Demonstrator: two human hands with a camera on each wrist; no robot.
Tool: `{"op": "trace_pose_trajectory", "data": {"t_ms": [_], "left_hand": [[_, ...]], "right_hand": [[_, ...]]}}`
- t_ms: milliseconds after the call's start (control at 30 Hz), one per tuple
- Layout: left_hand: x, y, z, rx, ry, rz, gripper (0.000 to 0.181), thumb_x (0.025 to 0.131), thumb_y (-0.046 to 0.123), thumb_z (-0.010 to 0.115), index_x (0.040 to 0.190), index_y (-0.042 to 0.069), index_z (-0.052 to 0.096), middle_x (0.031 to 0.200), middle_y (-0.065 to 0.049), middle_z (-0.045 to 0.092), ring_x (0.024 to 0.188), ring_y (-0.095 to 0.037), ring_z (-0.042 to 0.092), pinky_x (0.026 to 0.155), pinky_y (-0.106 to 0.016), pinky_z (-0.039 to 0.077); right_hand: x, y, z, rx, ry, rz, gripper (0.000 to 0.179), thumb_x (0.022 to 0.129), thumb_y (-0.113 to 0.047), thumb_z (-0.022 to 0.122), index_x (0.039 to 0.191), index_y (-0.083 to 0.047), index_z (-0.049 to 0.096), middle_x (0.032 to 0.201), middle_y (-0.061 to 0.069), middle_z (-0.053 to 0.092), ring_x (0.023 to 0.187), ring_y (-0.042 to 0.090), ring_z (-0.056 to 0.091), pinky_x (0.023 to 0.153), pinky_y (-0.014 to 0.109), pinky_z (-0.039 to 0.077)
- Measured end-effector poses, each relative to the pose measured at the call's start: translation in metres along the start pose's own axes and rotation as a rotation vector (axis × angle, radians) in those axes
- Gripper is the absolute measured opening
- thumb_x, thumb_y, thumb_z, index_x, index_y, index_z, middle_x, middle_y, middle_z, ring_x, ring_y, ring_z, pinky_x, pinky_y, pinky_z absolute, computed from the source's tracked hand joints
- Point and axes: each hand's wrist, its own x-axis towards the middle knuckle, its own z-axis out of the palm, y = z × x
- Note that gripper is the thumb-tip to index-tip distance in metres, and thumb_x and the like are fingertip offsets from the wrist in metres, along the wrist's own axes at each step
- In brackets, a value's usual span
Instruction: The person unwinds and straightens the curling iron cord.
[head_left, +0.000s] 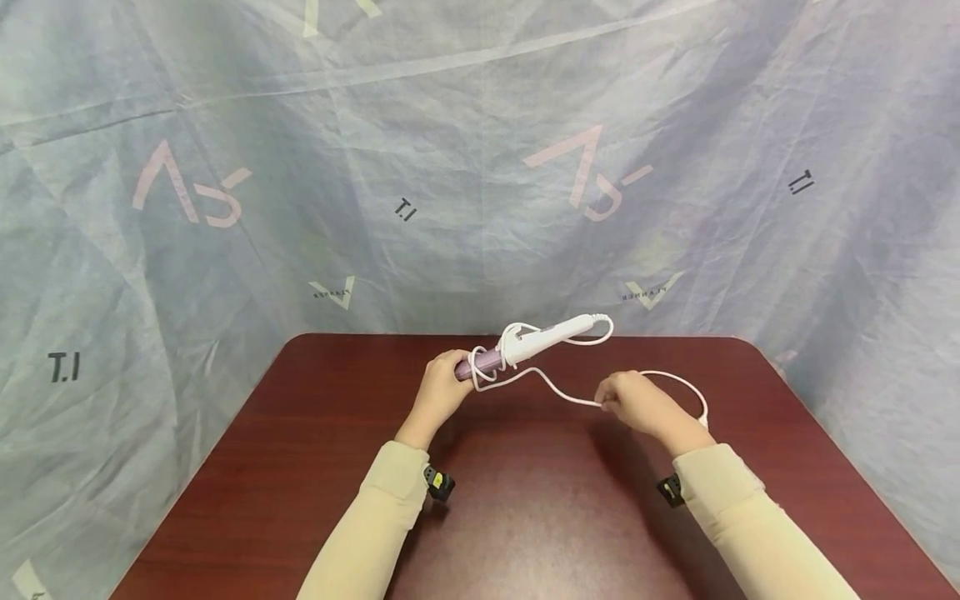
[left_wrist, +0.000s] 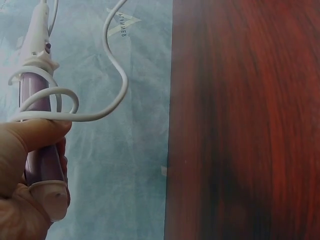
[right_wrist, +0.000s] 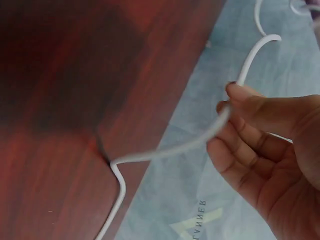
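A curling iron (head_left: 546,338) with a white handle and purple barrel is held above the table, its handle tilted up to the right. My left hand (head_left: 438,390) grips the barrel (left_wrist: 44,162) near its tip, thumb across it. Loops of the white power cord (left_wrist: 115,75) wind around the barrel beside that thumb. Out to the right, my right hand (head_left: 637,402) pinches the cord between thumb and fingertips, as the right wrist view shows. From there the cord (right_wrist: 175,149) runs on and bends down to the table. The plug end is mostly hidden behind the right wrist.
Beneath both hands lies a dark red wooden table (head_left: 525,517). A grey printed cloth (head_left: 480,167) hangs behind the table's far edge and along its sides. Each wrist wears a small black strap device (head_left: 439,483).
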Motion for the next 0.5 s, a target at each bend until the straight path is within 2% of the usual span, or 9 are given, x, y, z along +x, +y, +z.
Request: {"op": "trace_pose_trajectory", "data": {"t_ms": [167,300,500], "left_hand": [[0.000,-0.001,0.001,0.014,0.009,0.017,0.028,0.072,0.006,0.081,0.098,0.003,0.070,0.096,-0.011,0.071,0.092,-0.027,0.065,0.085,-0.041,0.051],[0.001,-0.002,0.002,0.022,0.015,0.008,0.028,0.073,0.007,0.081,0.099,0.003,0.070,0.097,-0.011,0.071,0.094,-0.027,0.065,0.087,-0.042,0.051],[0.001,-0.001,0.004,0.027,0.009,-0.022,0.030,0.072,0.006,0.081,0.100,0.002,0.070,0.098,-0.012,0.071,0.097,-0.030,0.064,0.089,-0.043,0.050]], "right_hand": [[-0.018,-0.002,0.010,0.001,-0.055,-0.017,0.013,0.075,0.005,0.072,0.072,-0.008,0.069,0.066,-0.005,0.064,0.061,0.003,0.052,0.057,0.024,0.045],[-0.026,-0.003,0.020,0.024,-0.083,-0.016,0.015,0.072,0.003,0.075,0.070,-0.010,0.067,0.065,-0.006,0.063,0.060,0.003,0.052,0.056,0.022,0.044],[-0.037,-0.008,0.028,0.064,-0.156,0.044,0.018,0.068,0.003,0.077,0.067,-0.011,0.067,0.063,-0.005,0.061,0.058,0.001,0.049,0.056,0.021,0.043]]}}
